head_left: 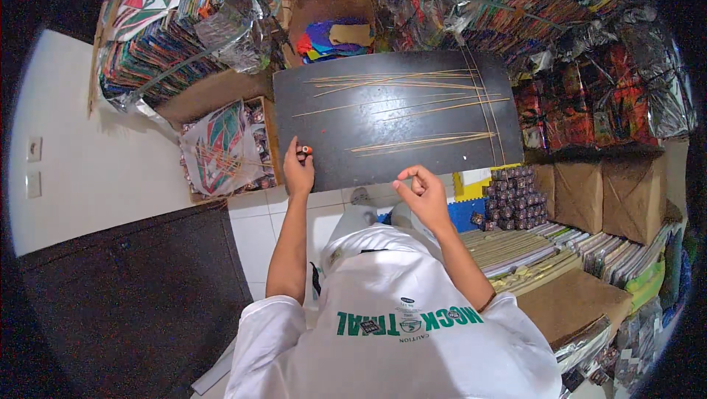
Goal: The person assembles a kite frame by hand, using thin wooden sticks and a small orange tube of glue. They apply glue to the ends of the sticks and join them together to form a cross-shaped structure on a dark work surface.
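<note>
My left hand is at the near left edge of a black table, closed around a small dark cylinder with an orange end. At the table's near edge my right hand has thumb and index finger drawn together in a pinch. Anything between those fingertips is too small to make out. Thin bamboo sticks lie on the tabletop: a far bundle, a few loose ones in the middle, and a near bundle closest to my right hand. Thin strings cross the table's right end.
Left of the table stands an open box with a patterned paper kite and sticks on top. Behind are stacked colourful sheets and a carton. Small dark packs and brown cartons crowd the right.
</note>
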A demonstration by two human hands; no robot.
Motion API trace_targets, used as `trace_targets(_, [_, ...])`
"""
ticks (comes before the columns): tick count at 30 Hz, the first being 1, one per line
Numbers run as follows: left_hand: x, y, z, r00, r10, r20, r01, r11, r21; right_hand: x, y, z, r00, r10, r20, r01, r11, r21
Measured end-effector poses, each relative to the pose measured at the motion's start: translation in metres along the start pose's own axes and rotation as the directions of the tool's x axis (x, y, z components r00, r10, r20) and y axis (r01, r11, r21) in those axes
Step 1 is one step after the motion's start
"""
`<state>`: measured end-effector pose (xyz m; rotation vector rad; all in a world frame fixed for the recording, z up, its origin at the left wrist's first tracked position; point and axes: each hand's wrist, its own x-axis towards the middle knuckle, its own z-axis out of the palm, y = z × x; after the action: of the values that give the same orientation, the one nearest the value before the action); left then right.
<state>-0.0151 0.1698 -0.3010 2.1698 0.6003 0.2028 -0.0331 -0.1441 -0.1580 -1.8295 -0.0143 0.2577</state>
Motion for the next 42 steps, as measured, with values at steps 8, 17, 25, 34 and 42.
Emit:
trace_targets(8, [-0.02,0.013,-0.007,0.95,0.115,-0.289,-0.099,0.993,0.068,-0.003,-0.006,-0.008,0.996,-0.018,0.083,0.012,0.997,0.074])
trace_targets(17, [-0.093,0.135,-0.015,0.966,0.257,0.011,-0.235,0.898,-0.371,-0.012,-0.025,-0.03,0.971,0.024,0.239,-0.058,0.989,0.138])
trace_targets(25, [-0.13,0.229,-0.005,0.752,0.538,0.38,-0.283,0.785,-0.552,-0.027,-0.028,-0.059,0.95,-0.004,0.313,-0.08,0.963,0.256])
trace_targets(34, [-0.143,0.255,0.006,0.626,0.595,0.503,-0.429,0.802,-0.415,-0.037,-0.031,-0.101,0.893,0.007,0.451,-0.12,0.968,0.222])
trace_targets(42, [-0.151,0.215,0.008,0.83,0.451,0.327,-0.418,0.892,-0.171,-0.035,-0.026,-0.125,0.932,-0.009,0.364,-0.019,0.997,0.072])
